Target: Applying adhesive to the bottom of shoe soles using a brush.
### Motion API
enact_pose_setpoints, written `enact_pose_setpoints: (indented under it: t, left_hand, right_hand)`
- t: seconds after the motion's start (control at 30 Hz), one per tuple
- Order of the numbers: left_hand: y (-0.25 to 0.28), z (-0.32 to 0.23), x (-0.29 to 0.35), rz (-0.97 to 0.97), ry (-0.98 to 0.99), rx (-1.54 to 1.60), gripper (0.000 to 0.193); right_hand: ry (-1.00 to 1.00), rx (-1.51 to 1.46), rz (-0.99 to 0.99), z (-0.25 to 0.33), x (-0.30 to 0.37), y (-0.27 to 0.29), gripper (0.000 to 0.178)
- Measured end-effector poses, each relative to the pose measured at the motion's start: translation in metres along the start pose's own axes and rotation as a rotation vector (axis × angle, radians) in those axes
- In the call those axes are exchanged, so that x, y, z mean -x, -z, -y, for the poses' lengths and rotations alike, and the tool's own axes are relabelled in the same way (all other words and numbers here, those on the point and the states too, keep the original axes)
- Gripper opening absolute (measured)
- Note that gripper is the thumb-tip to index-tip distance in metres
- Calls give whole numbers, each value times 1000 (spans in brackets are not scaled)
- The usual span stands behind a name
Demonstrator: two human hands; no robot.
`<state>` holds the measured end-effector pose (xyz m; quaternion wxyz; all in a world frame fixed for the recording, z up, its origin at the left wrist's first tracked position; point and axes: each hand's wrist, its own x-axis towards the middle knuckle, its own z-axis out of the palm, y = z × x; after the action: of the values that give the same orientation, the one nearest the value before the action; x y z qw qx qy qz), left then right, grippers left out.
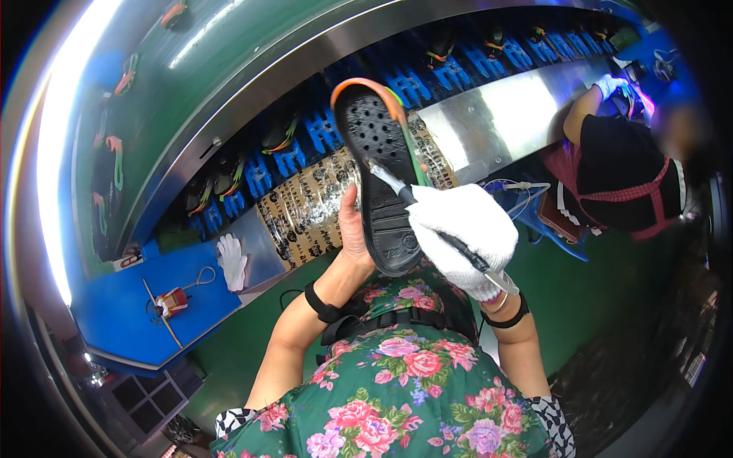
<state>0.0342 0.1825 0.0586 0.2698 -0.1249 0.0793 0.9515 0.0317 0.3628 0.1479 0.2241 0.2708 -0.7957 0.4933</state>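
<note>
My bare left hand (351, 233) grips a black shoe sole (382, 210) by its left edge, with the thumb up along the side. The sole is held tilted up in front of me, its perforated heel or forefoot end away from me and an orange and green rim around that far end. In my right hand (466, 229), which wears a white knit glove, is a brush (391, 180) with a black handle and pale tip. That tip touches or hovers just over the sole's inner face near its middle; I cannot tell which. A pale tube or cord trails from the handle's rear.
Beyond the sole runs a line of blue racks (450, 75) carrying shoe parts. Taped brown cardboard (305, 206) covers part of the metal ledge (527, 107). At left, a blue table (114, 320) bears a red cup (174, 301) and white glove (232, 261). A co-worker (622, 168) works at right.
</note>
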Motion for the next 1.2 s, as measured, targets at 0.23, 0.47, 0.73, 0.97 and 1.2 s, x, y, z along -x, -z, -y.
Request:
enact_pose_setpoints:
  t: [0.23, 0.47, 0.73, 0.97, 1.2]
  left_hand:
    - [2, 3, 3, 57, 50, 110, 80]
    - [20, 4, 3, 83, 96, -27, 82]
    - [14, -2, -1, -187, -92, -182, 61]
    - [0, -10, -16, -23, -163, -251, 89]
    - [-16, -15, -25, 120, -216, -94, 92]
  right_hand:
    - [13, -4, 63, -7, -4, -3, 40]
    - [52, -51, 65, 0, -2, -14, 33]
    - [29, -44, 111, 7, -8, -16, 28]
    - [-60, -47, -28, 1, 0, -22, 21]
    - [-192, -212, -80, -4, 6, -25, 20]
